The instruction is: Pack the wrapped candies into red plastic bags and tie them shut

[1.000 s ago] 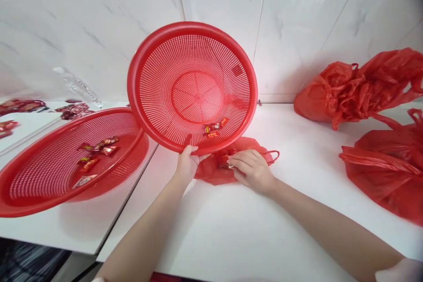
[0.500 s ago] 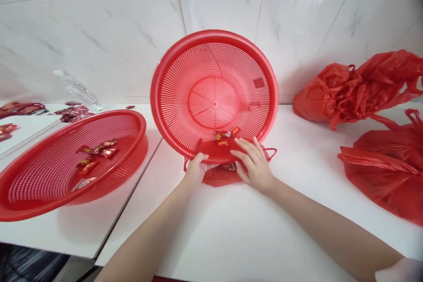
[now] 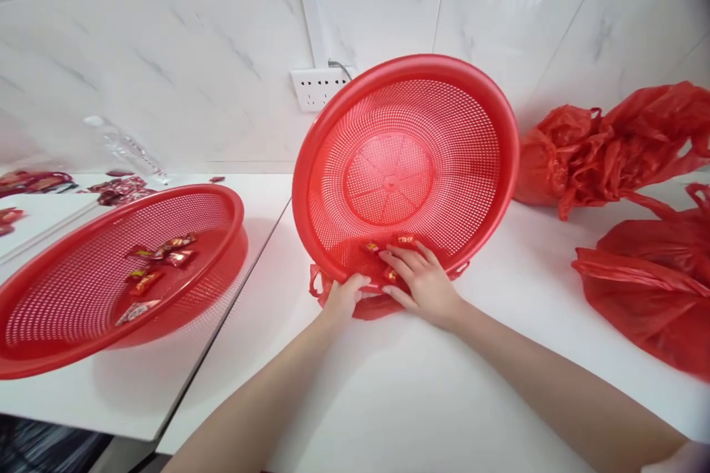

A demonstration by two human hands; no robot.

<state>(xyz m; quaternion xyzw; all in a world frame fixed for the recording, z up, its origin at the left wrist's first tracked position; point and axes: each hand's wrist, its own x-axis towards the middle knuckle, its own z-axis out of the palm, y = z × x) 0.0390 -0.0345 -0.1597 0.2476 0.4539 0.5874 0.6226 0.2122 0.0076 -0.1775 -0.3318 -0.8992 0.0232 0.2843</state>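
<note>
Apparently, left hand grips round red perforated-plastic basket tilted so small shiny red-wrapped sweets gather by right hand (its grip unclear).

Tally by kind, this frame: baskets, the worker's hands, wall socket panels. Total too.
Baskets: 2 (held basket, left-side basket)
Hands: 2 (left hand, right hand)
Wall socket panels: 1 (white panel)
Total: 5

red mesh basket: tilted, opening toward viewer | wrapped sweets: inside, low down | red plastic bag: underneath basket
</note>
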